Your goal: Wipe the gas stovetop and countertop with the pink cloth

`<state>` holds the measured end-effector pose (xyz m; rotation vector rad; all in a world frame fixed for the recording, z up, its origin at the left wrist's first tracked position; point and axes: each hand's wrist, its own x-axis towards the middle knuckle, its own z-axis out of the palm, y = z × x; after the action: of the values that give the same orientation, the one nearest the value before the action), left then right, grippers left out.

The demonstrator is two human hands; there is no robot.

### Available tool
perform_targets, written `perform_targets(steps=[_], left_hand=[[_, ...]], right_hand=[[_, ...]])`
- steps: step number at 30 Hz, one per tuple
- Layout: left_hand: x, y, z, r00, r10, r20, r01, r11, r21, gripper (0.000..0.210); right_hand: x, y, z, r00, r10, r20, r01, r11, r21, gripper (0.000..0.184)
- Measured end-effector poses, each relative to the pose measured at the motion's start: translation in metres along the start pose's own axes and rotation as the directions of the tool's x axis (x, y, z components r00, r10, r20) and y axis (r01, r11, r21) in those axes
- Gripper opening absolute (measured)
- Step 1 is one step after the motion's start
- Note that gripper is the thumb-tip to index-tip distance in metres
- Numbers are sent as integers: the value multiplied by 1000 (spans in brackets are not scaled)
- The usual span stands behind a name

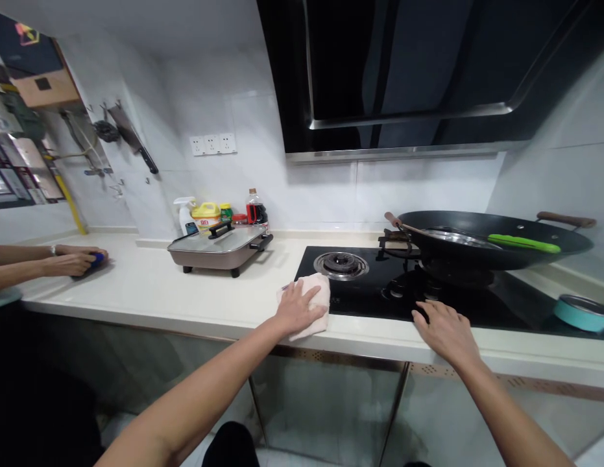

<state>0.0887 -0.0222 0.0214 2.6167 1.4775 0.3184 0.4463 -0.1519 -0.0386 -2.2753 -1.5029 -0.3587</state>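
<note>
The left hand (298, 310) hides some of the cloth (320, 281); the pan (204, 260), the base of the jug (211, 211). The jug's label (204, 222) is too small to read. The top edge crops the hood (428, 78).

The left hand (299, 308) and right hand (446, 332) are ungloved, and the left forearm (209, 389) and right forearm (516, 415) are bare to the picture's edge. Black clothing (231, 446) shows below as a plain, rounded shape.
</note>
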Motion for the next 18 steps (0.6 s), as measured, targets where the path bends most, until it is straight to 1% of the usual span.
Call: perform_targets(steps=[4, 7, 10, 12, 14, 15, 18], left_hand=[[27, 44, 4, 995, 68, 74, -63, 996, -67, 84], [45, 88, 16, 983, 140, 120, -122, 981, -149, 89], [52, 133, 32, 965, 226, 134, -193, 955, -223, 96], [51, 156, 40, 954, 269, 130, -229, 939, -257, 99], [44, 168, 43, 950, 290, 119, -248, 927, -282, 98], [39, 169, 43, 947, 298, 116, -254, 921, -295, 97], [21, 156, 37, 934, 336, 121, -283, 902, -326, 92]], right_hand=[[0, 2, 2, 1000, 8, -7, -8, 1000, -3, 59], [-1, 3, 2, 1000, 9, -7, -9, 1000, -8, 59], [-1, 4, 1, 1000, 15, -1, -15, 999, -29, 59], [-1, 4, -1, 1000, 13, 3, -13, 999, -36, 59], [-1, 4, -3, 1000, 8, 4, -8, 1000, -31, 59], [-1, 4, -3, 1000, 6, 3, -6, 1000, -26, 59], [0, 6, -3, 1000, 6, 2, -6, 1000, -18, 60]])
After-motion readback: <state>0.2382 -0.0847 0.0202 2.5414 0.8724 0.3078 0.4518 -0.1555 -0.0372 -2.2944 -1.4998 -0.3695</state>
